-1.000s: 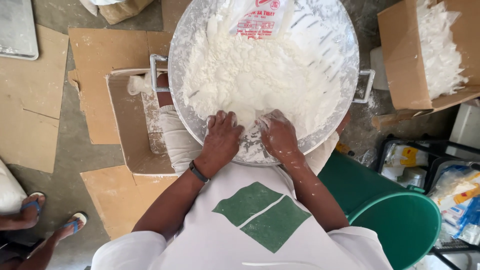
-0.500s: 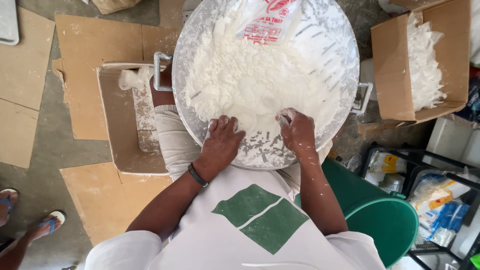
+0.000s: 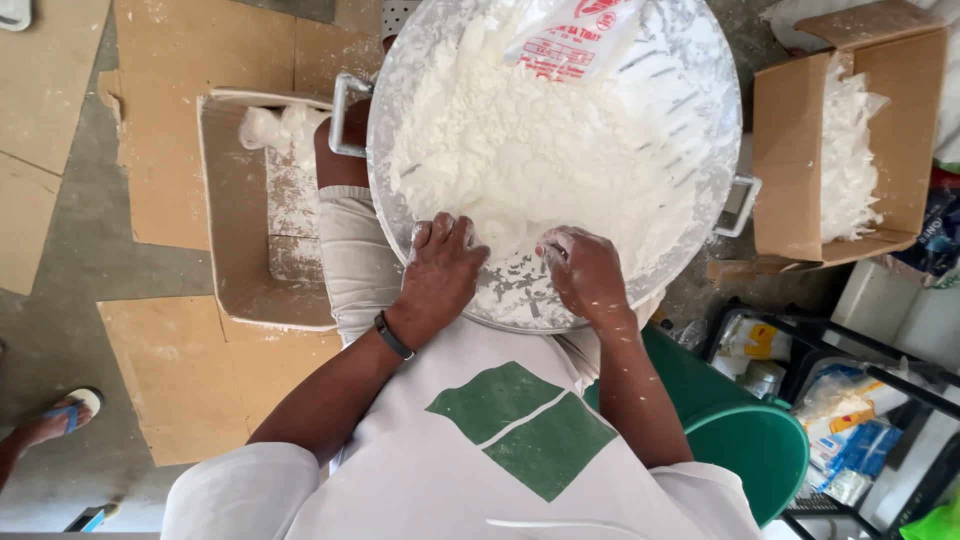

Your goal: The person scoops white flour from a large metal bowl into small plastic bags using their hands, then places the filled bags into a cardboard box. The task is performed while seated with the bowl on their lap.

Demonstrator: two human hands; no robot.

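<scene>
Concrete floor [image 3: 70,250] patched with flattened cardboard, and a wide metal basin [image 3: 720,110] rests on the person's lap. Left hand [image 3: 440,275] presses, fingers spread, into the white flour [image 3: 530,150]. Right hand [image 3: 585,275] curls loosely in the same powder at the near rim.

Both hands sit at the near rim of the metal basin [image 3: 700,90]; the flour mound [image 3: 520,150] fills its centre. A plastic bag [image 3: 565,35] blocks the far edge. Cardboard boxes flank it: left box [image 3: 235,260], right box [image 3: 790,130]. A green bucket [image 3: 750,450] crowds the right elbow.
</scene>
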